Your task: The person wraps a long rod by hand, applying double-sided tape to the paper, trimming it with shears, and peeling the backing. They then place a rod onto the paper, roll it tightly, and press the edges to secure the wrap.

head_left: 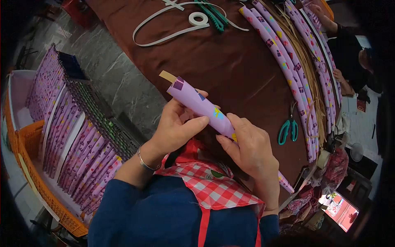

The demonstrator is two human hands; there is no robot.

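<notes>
A rolled tube of purple patterned paper (197, 101) slants across in front of me, with a flat tan strip (168, 76) sticking out of its upper end. My left hand (179, 127) is closed around the tube below that end, thumb lying along the paper. Farther down, my right hand (251, 144) wraps the middle of the same tube. Its narrower lower end (286, 183) shows beyond my right wrist. Teal-handled scissors (289, 131) lie on the brown-covered table (197, 61) to the right of my hands.
Several purple rolls (288, 70) lie with brown strips (302, 53) along the table's right side. White tape (198, 18) and green ties (212, 14) lie at the back. An orange crate (61, 214) of purple rolls stands left. Another person's hand (339, 76) is at far right, above a lit screen (340, 212).
</notes>
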